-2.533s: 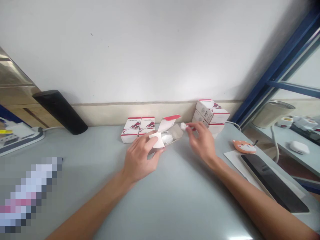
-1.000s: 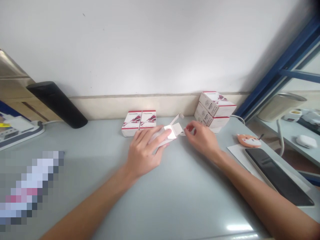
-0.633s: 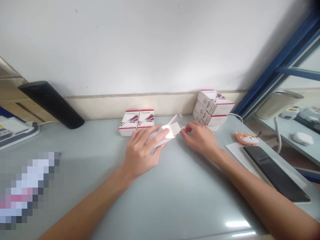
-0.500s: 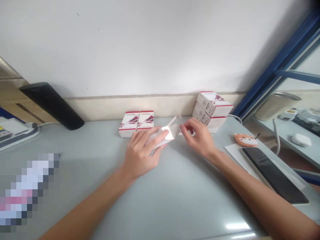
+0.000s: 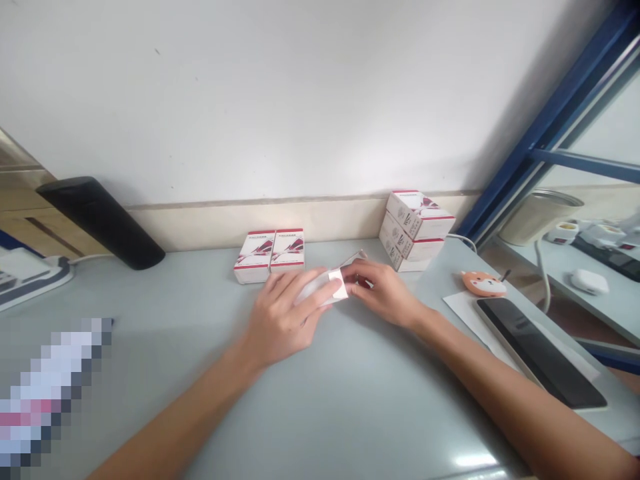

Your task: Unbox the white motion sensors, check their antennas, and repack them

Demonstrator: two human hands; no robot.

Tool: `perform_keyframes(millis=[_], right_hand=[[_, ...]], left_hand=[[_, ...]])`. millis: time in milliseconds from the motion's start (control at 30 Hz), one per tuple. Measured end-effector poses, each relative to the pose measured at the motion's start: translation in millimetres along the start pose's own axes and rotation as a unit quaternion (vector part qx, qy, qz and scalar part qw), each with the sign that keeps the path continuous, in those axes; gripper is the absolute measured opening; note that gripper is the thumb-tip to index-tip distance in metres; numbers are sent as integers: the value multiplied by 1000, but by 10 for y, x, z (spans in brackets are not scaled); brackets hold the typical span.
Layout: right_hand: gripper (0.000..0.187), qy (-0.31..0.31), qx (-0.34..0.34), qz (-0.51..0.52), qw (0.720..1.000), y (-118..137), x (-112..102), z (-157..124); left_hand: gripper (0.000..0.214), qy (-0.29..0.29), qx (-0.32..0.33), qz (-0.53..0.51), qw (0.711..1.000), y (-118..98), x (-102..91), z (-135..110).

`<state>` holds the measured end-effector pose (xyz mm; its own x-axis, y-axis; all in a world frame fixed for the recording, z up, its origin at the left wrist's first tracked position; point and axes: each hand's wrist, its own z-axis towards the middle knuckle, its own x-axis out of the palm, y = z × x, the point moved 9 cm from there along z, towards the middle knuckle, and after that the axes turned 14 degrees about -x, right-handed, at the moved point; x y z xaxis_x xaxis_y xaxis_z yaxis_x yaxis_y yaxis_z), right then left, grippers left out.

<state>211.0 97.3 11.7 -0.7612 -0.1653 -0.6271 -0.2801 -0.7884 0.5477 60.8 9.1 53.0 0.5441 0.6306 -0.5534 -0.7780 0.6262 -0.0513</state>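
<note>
My left hand (image 5: 285, 310) is wrapped round a small white carton box (image 5: 342, 288), its fingers over the top and far side. The box lies tilted with its end facing right, and a thin end flap (image 5: 359, 256) stands raised there. My right hand (image 5: 383, 293) is at that end with curled fingers, thumb and forefinger pinched close against the flaps. Its fingertips are partly hidden by the box. Just behind my left hand lie two white-and-red boxes (image 5: 256, 248) side by side. Beyond my right hand rises a stack of similar boxes (image 5: 431, 230).
The grey table (image 5: 320, 400) meets the wall at the back. On the right are a phone (image 5: 540, 350), a sheet of paper (image 5: 463, 310) and an orange animal-faced item (image 5: 484, 283). A black cylindrical object (image 5: 103, 223) leans at left, near a blurred-out item (image 5: 55, 380).
My right hand has moved left and slightly down onto the box's end, covering part of the flaps. My left hand keeps its hold. The whole view has shifted slightly.
</note>
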Motion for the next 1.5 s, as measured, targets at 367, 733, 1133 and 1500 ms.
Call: perform_keyframes(millis=[367, 733, 1133, 1500], right_hand=[[10, -1, 11, -68, 998, 20, 30, -33], [18, -83, 66, 0, 994, -18, -10, -70], [43, -218, 208, -441, 845, 523, -1553, -1389], [57, -78, 378, -417, 823, -19, -1653, -3117]], left_hand=[[40, 4, -3, 17, 1000, 13, -6, 33], [46, 0, -12, 30, 999, 48, -17, 47], [51, -7, -35, 11, 999, 62, -5, 32], [49, -3, -53, 1, 999, 102, 20, 18]])
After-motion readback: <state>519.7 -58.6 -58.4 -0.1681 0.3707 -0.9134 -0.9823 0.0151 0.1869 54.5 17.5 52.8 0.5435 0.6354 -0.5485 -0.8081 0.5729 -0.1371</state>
